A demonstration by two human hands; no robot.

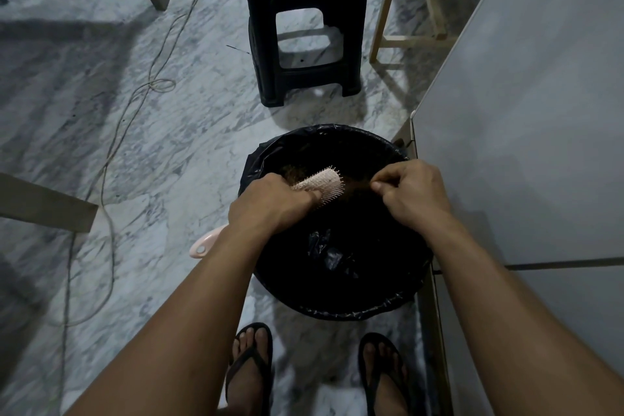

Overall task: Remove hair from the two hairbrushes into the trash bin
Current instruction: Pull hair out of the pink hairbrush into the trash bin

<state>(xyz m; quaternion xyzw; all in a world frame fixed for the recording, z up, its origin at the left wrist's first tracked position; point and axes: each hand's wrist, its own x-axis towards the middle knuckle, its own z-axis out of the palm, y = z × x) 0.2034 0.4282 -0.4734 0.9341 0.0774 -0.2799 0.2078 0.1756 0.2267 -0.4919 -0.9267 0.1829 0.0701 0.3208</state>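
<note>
Over bin (337,309), hairbrush (320,184) in left grip (270,201)

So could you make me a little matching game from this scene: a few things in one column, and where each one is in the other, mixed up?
Things:
1. brush
2. hair
3. stool
4. bin

Places:
A. on the floor beyond the bin
B. pinched in the right hand, stretched from the bristles
C. in front of the feet, lined with a black bag
D. gripped in the left hand, over the bin

Pairs: 1-D, 2-B, 3-A, 4-C
</note>
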